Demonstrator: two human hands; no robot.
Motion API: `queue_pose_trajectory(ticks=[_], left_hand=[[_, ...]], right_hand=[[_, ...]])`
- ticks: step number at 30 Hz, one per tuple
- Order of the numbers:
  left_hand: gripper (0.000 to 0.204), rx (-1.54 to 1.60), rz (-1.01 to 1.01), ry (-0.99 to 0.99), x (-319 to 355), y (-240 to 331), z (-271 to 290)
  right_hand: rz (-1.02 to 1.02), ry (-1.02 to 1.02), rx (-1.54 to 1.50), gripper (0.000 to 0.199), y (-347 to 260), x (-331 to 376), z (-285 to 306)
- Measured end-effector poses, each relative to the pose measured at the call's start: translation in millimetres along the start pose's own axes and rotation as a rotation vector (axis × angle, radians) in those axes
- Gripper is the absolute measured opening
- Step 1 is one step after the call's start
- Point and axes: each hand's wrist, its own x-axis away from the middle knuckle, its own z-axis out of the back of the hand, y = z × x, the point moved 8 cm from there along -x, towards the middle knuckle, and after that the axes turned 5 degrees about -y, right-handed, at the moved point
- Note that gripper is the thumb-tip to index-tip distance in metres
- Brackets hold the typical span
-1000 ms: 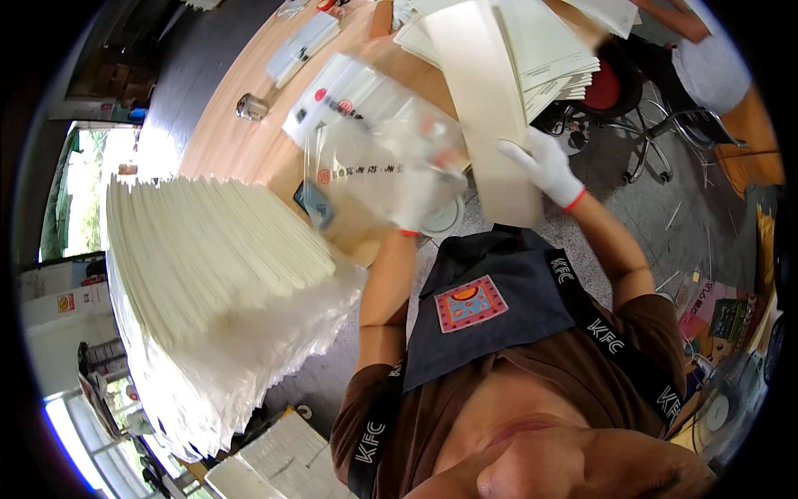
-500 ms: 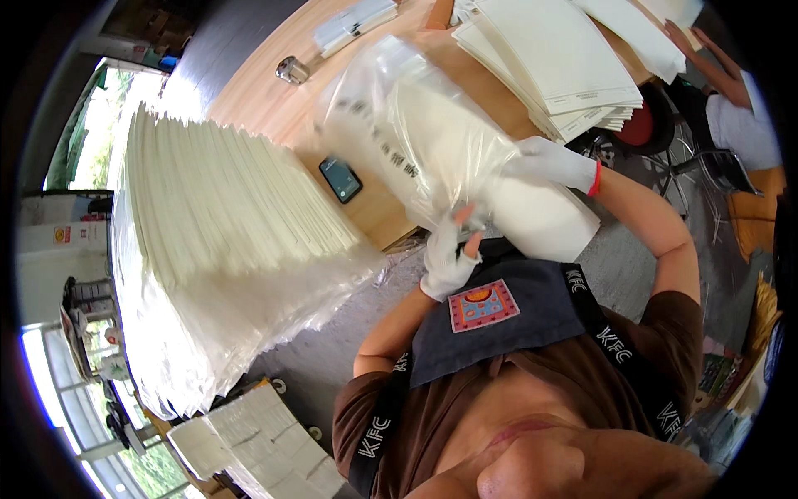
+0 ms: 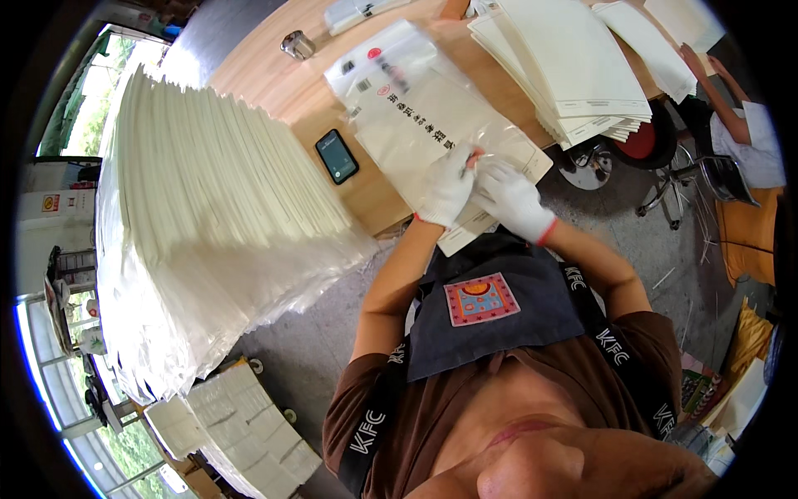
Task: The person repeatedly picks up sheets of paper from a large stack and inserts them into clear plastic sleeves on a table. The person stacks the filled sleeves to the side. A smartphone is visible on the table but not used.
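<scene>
A clear plastic bag (image 3: 366, 83) with dark and red print lies flat on the table, with cream paper sheets (image 3: 391, 158) inside it. Their near corner sticks out toward my apron. My left hand (image 3: 447, 187), in a white glove with bare fingertips, is closed in a pinch on the bag's film near its close end. Right beside it, my right hand (image 3: 511, 200), gloved too, presses its fingers together on the same part of the bag. The exact fold of film under the fingers is partly hidden.
A phone (image 3: 337, 156) and a metal cup (image 3: 297, 45) rest on the wooden table (image 3: 258, 75). Tall plastic-wrapped paper stacks (image 3: 216, 200) stand on the left. More cream sheets (image 3: 573, 58) lie at the far right, near another person's arms (image 3: 723, 96). A stool (image 3: 640, 141) stands below.
The bag was lifted and bunched around the sheets; now it lies flat on the table. My right hand has come in from the right side to meet my left, which moved up.
</scene>
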Motion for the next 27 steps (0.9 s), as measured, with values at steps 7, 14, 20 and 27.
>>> queue_pose_trajectory(ticks=[7,14,20,27], left_hand=[[0.02,-0.351,-0.197,0.026,93.4,-16.8,-20.7],[0.012,-0.409,0.246,0.388,190.8,-74.3,55.6],[0.014,-0.207,0.248,0.181,222.4,-46.1,42.0],[0.015,-0.511,0.284,0.129,178.6,-79.4,29.8]], right_hand=[[-0.638,-0.518,0.257,0.028,114.1,38.7,-38.3],[-0.366,-0.677,0.376,0.021,48.4,69.7,-18.5],[-0.332,-0.748,0.251,0.029,32.0,126.1,-15.8],[-0.382,-0.649,0.31,0.027,75.7,68.8,-11.2]])
